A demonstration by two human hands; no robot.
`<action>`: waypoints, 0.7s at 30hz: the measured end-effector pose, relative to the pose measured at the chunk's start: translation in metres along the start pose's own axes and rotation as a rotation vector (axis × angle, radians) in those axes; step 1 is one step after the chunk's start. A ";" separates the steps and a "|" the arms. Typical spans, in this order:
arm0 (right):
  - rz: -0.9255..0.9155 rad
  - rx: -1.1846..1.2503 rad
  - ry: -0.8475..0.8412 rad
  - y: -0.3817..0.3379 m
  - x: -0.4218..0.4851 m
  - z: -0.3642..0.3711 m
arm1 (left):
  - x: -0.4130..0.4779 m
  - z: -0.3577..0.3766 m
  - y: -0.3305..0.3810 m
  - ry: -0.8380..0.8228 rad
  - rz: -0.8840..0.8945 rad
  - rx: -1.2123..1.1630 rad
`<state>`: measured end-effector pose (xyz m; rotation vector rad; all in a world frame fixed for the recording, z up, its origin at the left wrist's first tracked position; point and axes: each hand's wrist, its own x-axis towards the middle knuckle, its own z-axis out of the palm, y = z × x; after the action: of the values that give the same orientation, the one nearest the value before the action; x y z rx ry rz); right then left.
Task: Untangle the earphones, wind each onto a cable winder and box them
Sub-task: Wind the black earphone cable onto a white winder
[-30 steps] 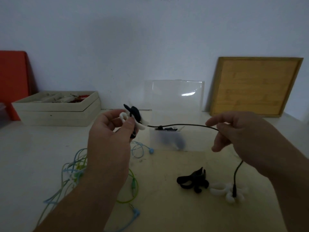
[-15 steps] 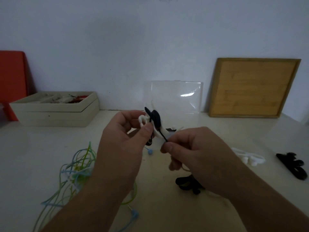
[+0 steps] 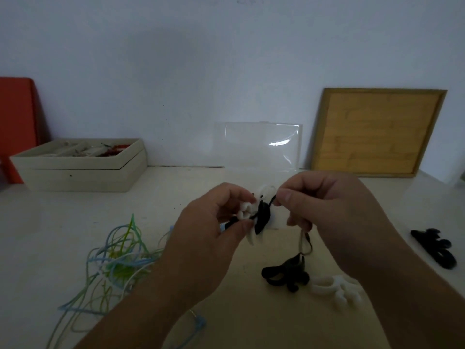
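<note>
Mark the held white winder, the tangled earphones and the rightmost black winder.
white winder (image 3: 245, 209): head view, exposed left lobe
tangled earphones (image 3: 117, 267): head view, knot centre
rightmost black winder (image 3: 432, 248): head view, mid-body

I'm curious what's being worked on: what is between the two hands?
Head view: a white plastic cable winder wound with black earphone cable; left hand grips the winder, right hand pinches the cable.

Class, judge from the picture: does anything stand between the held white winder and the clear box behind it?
Nothing visible does: the white winder is held just before the clear box; the coloured tangle lies off to the left.
</note>
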<state>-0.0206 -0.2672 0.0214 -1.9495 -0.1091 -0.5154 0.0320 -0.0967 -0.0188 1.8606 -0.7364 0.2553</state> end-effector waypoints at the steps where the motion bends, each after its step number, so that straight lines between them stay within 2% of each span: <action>1: -0.011 0.002 0.017 0.001 0.001 -0.002 | 0.000 0.000 0.001 -0.024 -0.022 -0.027; 4: -0.062 -0.017 -0.004 0.000 0.001 -0.005 | -0.001 0.002 0.000 -0.011 -0.059 -0.047; 8: -0.139 -0.040 -0.255 -0.004 -0.004 -0.001 | -0.002 0.004 -0.001 0.070 -0.081 0.015; 12: -0.162 -0.024 -0.364 -0.004 -0.005 0.000 | -0.003 0.005 -0.002 0.078 -0.136 -0.010; 16: -0.164 -0.042 -0.311 -0.004 -0.004 -0.001 | -0.004 0.005 0.000 0.041 -0.140 -0.023; 21: -0.079 -0.094 -0.036 -0.002 0.001 -0.003 | -0.004 0.007 0.002 -0.035 -0.083 0.011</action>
<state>-0.0212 -0.2695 0.0242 -2.0533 -0.1885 -0.5460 0.0261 -0.1017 -0.0221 1.9052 -0.6814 0.1739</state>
